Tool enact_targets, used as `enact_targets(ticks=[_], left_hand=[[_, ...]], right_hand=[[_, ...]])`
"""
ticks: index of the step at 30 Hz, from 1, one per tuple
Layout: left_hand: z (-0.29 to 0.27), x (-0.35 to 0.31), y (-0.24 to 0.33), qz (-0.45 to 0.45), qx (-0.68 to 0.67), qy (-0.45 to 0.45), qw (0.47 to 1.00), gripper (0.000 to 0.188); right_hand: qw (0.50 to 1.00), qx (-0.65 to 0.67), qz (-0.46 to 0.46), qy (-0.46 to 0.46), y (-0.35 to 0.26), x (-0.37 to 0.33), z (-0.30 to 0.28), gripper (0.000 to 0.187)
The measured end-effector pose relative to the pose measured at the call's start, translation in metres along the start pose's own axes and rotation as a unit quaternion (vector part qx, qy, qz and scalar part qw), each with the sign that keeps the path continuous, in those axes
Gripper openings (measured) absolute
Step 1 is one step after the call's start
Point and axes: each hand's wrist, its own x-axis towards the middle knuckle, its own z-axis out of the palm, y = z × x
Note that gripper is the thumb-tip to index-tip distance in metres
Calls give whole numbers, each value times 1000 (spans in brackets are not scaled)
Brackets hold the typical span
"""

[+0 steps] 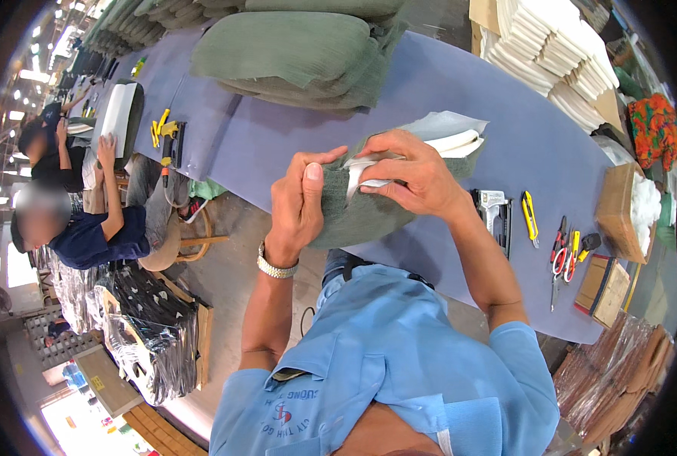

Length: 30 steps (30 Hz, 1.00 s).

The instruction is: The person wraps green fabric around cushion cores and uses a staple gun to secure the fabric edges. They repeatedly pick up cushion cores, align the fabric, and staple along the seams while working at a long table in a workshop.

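Tabletop stretches beyond the green padded cover, held over its near edge; the cover could slide off if both grips slacken. The left hand clamps its left side, while the right hand pinches white lining, which could bunch if tugged unevenly. Counted: one tabletop, one held cover, two hands, one silver stapler, one pair of scissors, one yellow cutter.
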Motion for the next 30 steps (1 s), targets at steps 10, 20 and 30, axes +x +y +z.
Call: enact_targets(ticks=[10, 20, 30], left_hand=[[-2, 0, 12, -18, 33, -54, 998, 38], [2, 0, 14, 28, 114, -81, 990, 65], [-2, -10, 3, 47, 66, -113, 990, 60]], right_hand=[[998, 11, 45, 48, -8, 4, 2, 15], [997, -29, 64, 45, -17, 11, -3, 14], [990, -5, 142, 21, -30, 3, -2, 14]])
